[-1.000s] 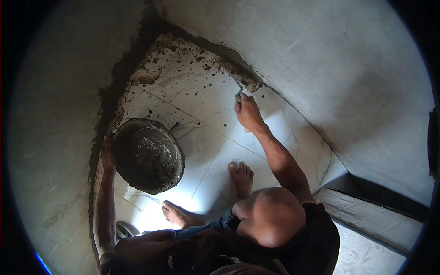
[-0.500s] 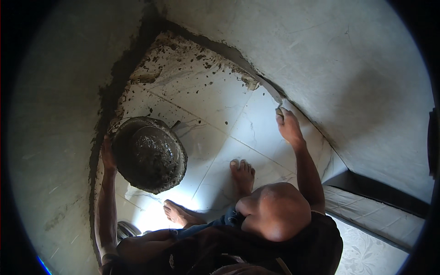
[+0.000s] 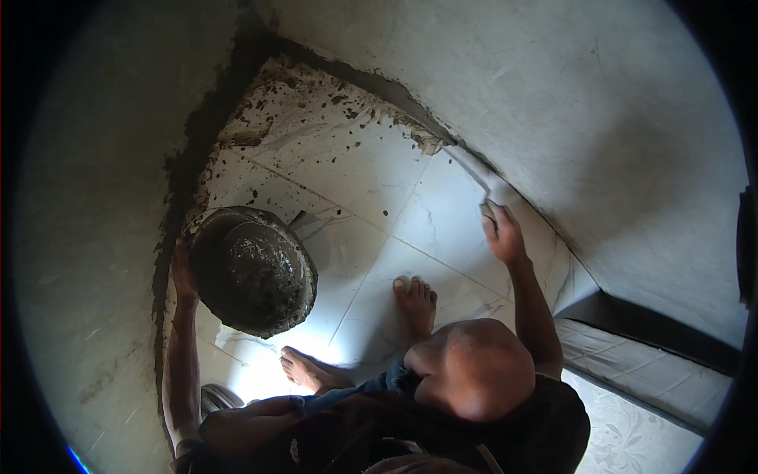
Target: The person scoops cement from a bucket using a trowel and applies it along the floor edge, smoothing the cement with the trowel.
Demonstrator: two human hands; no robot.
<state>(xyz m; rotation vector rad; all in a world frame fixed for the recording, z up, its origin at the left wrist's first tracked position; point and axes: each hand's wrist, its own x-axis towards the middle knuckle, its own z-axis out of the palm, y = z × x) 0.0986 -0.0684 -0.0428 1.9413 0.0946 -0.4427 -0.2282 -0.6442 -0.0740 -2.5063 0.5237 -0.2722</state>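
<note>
My left hand [image 3: 183, 267] grips the left side of a mortar-crusted dark round pan [image 3: 254, 272] with wet grey mortar inside. My right hand [image 3: 503, 229] is closed on the handle of a trowel [image 3: 470, 168], whose thin blade lies near the foot of the right wall. A band of dark mortar [image 3: 205, 134] runs along the wall bases to the corner. Crumbs and flakes of mortar [image 3: 338, 99] are scattered over the white marbled tiles [image 3: 426, 213] in that corner.
Grey plastered walls [image 3: 624, 118] rise on both sides. My bare feet [image 3: 414, 302] stand on the tiles below the pan and my right hand. A dark step or ledge [image 3: 671, 324] with a pale tiled strip is at the lower right.
My right hand and the trowel have moved rightward and toward me along the right wall, mostly in the first half second. The pan and my left hand have shifted only slightly.
</note>
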